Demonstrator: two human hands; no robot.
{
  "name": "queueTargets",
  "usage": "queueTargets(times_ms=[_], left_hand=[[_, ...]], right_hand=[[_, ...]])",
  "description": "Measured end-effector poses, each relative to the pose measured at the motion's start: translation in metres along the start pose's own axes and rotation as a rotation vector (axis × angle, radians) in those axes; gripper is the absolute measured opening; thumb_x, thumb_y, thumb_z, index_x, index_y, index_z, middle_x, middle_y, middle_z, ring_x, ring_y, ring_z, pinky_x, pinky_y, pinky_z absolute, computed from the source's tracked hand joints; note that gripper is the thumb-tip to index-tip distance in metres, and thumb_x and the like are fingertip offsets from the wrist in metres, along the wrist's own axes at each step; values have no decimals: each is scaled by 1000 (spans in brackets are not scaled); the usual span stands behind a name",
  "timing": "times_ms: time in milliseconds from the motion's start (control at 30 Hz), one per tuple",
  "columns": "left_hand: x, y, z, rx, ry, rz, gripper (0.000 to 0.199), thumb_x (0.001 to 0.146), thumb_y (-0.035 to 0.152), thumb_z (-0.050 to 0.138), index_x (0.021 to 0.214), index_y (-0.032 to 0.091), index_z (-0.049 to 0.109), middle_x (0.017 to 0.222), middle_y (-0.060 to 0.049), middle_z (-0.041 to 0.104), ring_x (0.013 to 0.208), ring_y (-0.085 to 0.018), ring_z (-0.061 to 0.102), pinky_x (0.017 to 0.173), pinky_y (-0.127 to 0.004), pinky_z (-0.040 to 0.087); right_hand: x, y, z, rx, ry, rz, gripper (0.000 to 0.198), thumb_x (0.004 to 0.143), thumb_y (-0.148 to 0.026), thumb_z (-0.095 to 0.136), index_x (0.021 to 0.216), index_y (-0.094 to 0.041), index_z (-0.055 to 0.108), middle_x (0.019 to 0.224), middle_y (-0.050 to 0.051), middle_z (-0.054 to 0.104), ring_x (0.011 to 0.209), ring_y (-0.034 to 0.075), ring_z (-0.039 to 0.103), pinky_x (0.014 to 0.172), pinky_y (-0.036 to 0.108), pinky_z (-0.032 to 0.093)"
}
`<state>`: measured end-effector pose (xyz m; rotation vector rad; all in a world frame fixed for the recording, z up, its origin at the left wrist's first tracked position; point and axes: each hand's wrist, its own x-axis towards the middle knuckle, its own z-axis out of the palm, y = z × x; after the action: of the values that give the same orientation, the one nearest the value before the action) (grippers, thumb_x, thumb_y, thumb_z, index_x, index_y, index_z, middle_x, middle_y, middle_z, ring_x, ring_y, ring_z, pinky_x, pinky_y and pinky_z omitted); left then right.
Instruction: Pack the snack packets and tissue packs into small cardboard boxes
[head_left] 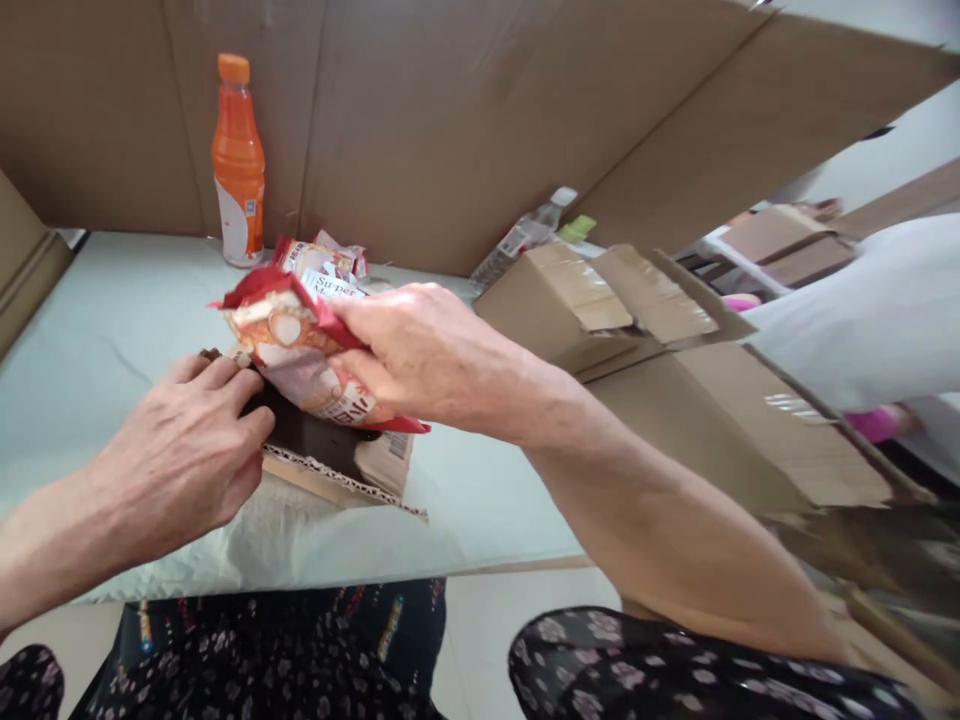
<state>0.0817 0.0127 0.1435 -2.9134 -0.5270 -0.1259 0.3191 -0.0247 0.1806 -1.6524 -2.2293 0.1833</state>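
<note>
My right hand (405,345) grips a red and white snack bag (296,350) by its right side. The bag is tilted over a small open cardboard box (330,440) and hides part of it. At the box's left end, the fingers of my left hand (206,430) are bent over the edge and closed on the cardboard; their tips are partly hidden. Behind the bag lie more packets: a red and white one (326,258) and a white one lettered "Super" (334,285).
An orange drink bottle (238,165) stands by the tall cardboard wall (420,120). To the right, a clear bottle (525,235) leans near a green cap (576,229), with open cardboard boxes (675,370) beside it. A person in white (877,310) is at the far right.
</note>
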Motion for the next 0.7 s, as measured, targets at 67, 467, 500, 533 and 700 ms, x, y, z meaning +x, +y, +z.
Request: queueTargets(times_ms=[67,467,500,533,700], left_hand=[[-1,-1,2,-80,-25,78,14,85,19,53,77,21,65,86,-10,69,87,-31,65,84,-49,52],[9,-3,2,-39,-387,-102,28,72,17,62,97,16,75,122,-23,68,84,-34,72,73,-47,60],[10,0,-1,-3,-397,-152,30,73,17,62,100,14,75,131,-27,65,82,-35,72,71,-48,60],[11,3,-2,23,-391,-202,32,73,16,62,102,12,73,141,-31,60,81,-35,73,69,-49,61],[0,16,-5,-36,-193,-289,25,70,21,65,93,13,67,160,-32,45,81,-36,74,65,-49,61]], right_hand=[[2,2,10,68,103,47,8,92,-20,59,95,-18,65,84,3,68,88,21,67,82,32,49],[-41,8,5,-27,42,27,14,94,-21,56,101,-19,68,86,4,73,77,19,65,70,29,43],[-41,6,-3,-84,23,20,15,94,-22,57,102,-19,69,88,4,73,78,20,65,70,29,43],[-40,4,-8,-143,-18,23,14,94,-21,58,101,-19,70,88,5,74,78,20,66,70,29,42],[-14,-13,3,-276,-399,-25,16,92,-11,61,96,-15,77,85,11,77,75,24,70,67,33,42]])
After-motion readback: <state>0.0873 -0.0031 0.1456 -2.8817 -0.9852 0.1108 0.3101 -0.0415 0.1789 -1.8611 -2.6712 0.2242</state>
